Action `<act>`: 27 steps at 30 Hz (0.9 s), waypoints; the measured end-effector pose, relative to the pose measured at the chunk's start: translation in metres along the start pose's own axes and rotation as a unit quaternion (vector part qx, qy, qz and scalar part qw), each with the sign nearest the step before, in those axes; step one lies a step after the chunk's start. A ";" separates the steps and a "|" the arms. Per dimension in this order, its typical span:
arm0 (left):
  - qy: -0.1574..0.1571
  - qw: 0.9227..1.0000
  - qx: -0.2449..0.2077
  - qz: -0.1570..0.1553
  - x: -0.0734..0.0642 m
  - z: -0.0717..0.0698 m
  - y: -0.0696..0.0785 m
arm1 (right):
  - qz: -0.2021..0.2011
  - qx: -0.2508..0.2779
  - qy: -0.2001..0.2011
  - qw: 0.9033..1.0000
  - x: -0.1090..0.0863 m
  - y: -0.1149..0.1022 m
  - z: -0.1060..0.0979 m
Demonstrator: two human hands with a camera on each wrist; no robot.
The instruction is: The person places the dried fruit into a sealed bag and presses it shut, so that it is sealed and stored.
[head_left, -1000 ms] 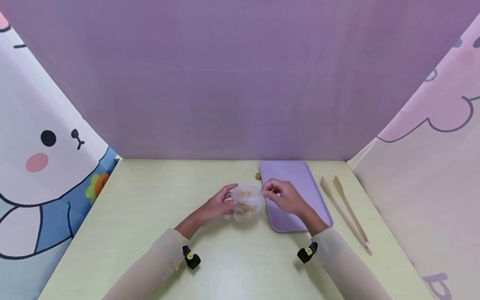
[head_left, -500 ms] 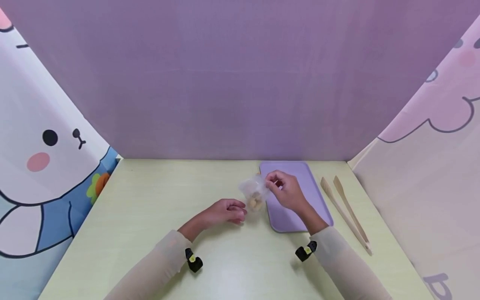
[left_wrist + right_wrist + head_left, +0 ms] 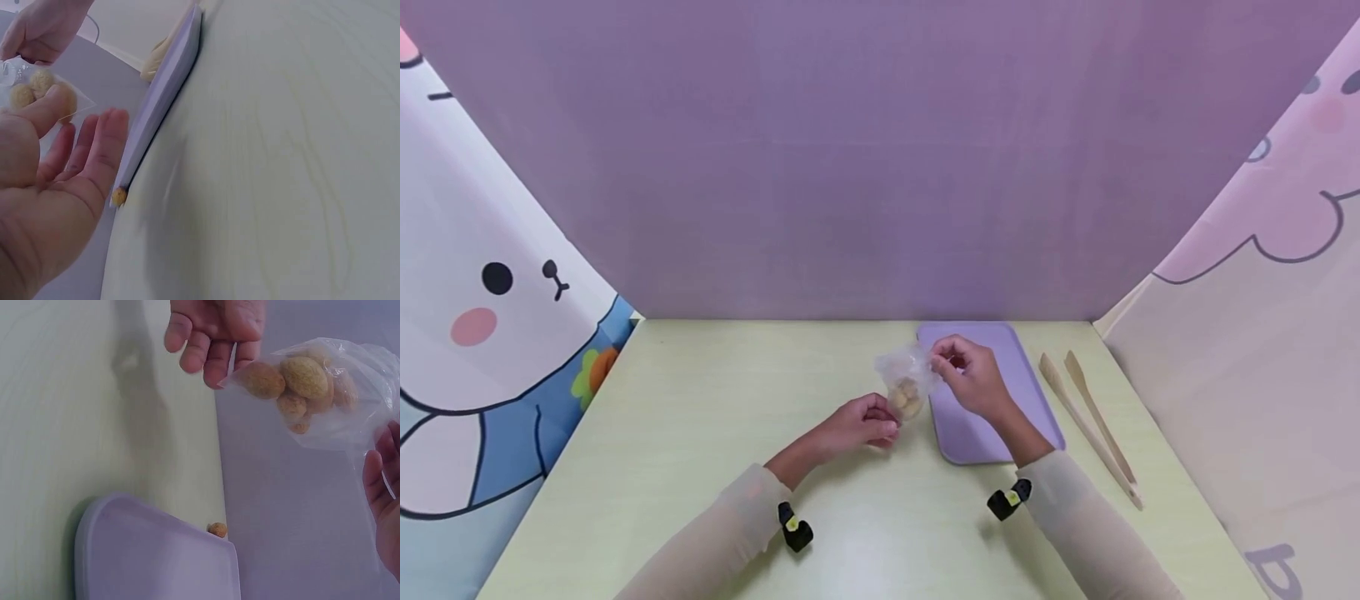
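Observation:
A clear plastic bag (image 3: 904, 385) holds several tan, rough-skinned round pieces (image 3: 304, 377) and hangs between my hands, over the left edge of a purple tray. My right hand (image 3: 976, 379) pinches the bag's top edge from the right. At the bag's lower end, my left hand (image 3: 857, 427) has its fingers loosely bent and spread, with the fingertips right at the bottom corner. In the left wrist view, the left thumb (image 3: 47, 111) overlaps the bag, hiding part of the pieces and the index finger.
The purple tray (image 3: 992, 446) lies at the back right of the pale table (image 3: 737, 358). Wooden tongs (image 3: 1093, 433) lie to its right. One small brown round piece (image 3: 217, 529) sits beside the tray's left edge. A purple wall (image 3: 850, 167) closes off the back.
The bag has lifted and swung right and upright from between both hands. My left hand let go of its side, dropped lower, then came to the bag's bottom corner.

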State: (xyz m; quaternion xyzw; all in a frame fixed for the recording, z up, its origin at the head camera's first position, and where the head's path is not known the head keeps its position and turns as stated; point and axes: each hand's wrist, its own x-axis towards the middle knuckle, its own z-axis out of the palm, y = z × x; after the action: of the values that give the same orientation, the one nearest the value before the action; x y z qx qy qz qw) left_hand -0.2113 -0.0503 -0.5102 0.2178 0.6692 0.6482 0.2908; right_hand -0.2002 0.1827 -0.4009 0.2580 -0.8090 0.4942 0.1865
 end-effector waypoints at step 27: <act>0.100 0.951 0.291 0.015 -0.017 -0.018 -0.002 | -0.028 -0.113 -0.090 0.989 0.023 0.025 -0.037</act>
State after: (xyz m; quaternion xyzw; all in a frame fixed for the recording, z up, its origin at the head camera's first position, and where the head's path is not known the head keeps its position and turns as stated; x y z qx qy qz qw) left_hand -0.2108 -0.0747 -0.5102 0.2369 0.8512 0.4479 0.1370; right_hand -0.2314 0.2203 -0.3893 0.3014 -0.8656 0.3687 0.1547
